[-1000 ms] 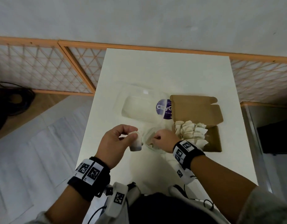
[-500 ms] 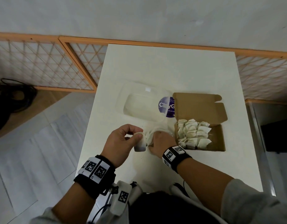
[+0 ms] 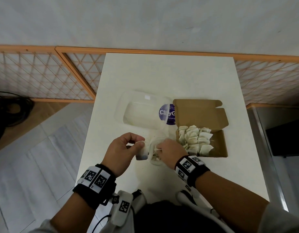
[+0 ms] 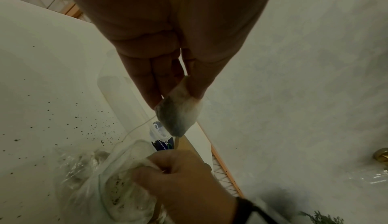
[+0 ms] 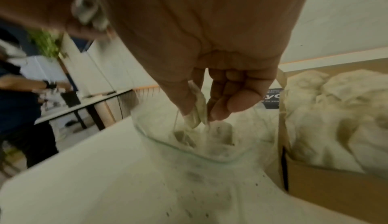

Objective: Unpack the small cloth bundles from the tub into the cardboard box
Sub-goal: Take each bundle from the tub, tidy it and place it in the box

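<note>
White tabletop carries it all: the cardboard box, already part filled with bundles, sits just right of the clear tub. So the right hand is the nearer one to the box. It dips into the tub, thumb and fingertips pinching a small cloth bundle that hangs lengthwise downward, its string trailing. The left hand, beside the tub's left side, pinches another bundle between thumb and fingers.

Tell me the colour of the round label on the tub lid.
Dark blue-purple label with white lettering, clearest in the head view.
</note>
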The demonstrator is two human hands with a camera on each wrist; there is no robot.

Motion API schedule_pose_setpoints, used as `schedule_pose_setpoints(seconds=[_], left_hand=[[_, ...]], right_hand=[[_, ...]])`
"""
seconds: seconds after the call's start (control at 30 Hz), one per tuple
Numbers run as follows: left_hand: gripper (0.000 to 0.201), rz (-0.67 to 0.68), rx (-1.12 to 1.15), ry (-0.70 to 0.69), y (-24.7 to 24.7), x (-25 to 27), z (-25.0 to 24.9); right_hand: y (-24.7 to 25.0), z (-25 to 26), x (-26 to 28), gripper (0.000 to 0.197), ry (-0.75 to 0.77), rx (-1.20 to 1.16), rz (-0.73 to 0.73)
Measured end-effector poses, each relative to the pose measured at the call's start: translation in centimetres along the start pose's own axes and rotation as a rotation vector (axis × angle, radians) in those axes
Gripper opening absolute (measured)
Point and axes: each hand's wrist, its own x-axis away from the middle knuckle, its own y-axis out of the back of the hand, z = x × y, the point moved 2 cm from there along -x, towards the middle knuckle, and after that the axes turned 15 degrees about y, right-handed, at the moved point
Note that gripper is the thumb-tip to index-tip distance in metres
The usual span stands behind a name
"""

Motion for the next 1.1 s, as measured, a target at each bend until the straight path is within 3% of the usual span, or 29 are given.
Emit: schedule_pose_setpoints(seconds=[0.17, 0.23, 0.3, 0.43, 0.63, 0.83, 1.1], left_hand=[[0.009, 0.021, -0.024, -0.017, -0.5, -0.1, -0.5], [0.016, 0.044, -0.02, -0.023, -0.9, -0.1, -0.8], [0.019, 0.065, -0.025, -0.03, -1.4, 0.0, -1.2], [0.008, 0.144, -0.034, -0.048, -2.4, 0.7, -2.2], [0.017, 0.23, -0.059, -0.175, -3.3, 2.6, -4.0], [0.005, 0.349, 0.004, -0.212, -3.7, 3.8, -5.5], [0.007, 0.274, 0.145, -0.296, -3.3, 4.5, -6.6]], right_hand=[[3.3, -0.7, 2.8, 0.029, -0.038, -0.306, -0.147], [4.6, -1.0, 4.2, 0.006, -0.062, -0.494, -0.222], [5.9, -1.0, 5.5, 0.026, -0.063, -0.629, -0.278], [8.4, -0.1, 7.5, 0.029, -0.022, -0.789, -0.354], [11.1, 0.9, 10.3, 0.039, 0.107, -0.857, -0.455], [13.0, 1.7, 11.8, 0.037, 0.217, -0.881, -0.538], [13.7, 1.9, 12.3, 0.023, 0.106, -1.064, -0.642]])
